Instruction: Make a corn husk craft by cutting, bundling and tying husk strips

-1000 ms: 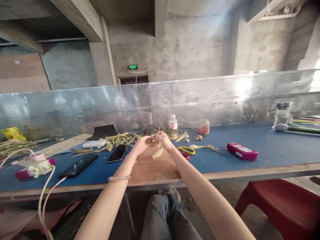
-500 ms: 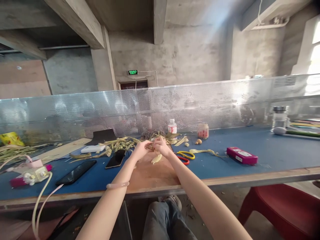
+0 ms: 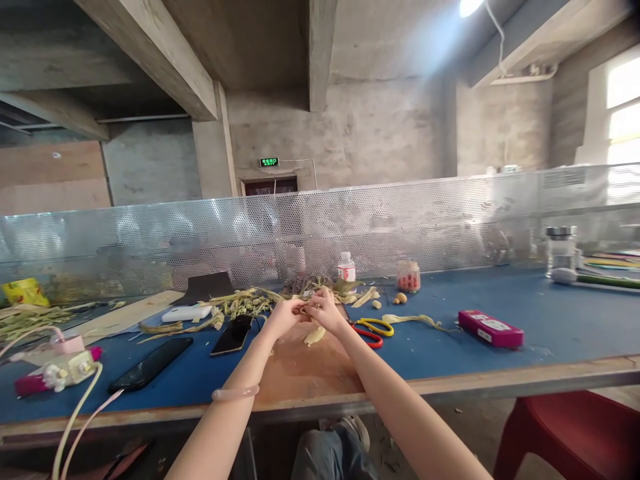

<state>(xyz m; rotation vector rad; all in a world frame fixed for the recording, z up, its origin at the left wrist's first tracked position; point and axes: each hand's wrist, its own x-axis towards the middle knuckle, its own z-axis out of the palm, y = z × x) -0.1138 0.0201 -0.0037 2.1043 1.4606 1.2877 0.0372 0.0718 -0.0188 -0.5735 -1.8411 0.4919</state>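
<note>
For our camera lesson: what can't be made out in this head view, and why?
All in the head view:
Anything between the left hand and right hand: mostly hidden by them.
Blades of the scissors: seemingly behind the right arm.
Red stool: cut off by the right and bottom edges.
Markings on the jar: too small to read.

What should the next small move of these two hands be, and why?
Probably a slight finger adjustment rather than a reach: the left hand and right hand meet near the far end of the brown board, fingertips close together, with whatever is between them mostly hidden. The red-and-yellow scissors lie off to the right, untouched.
</note>
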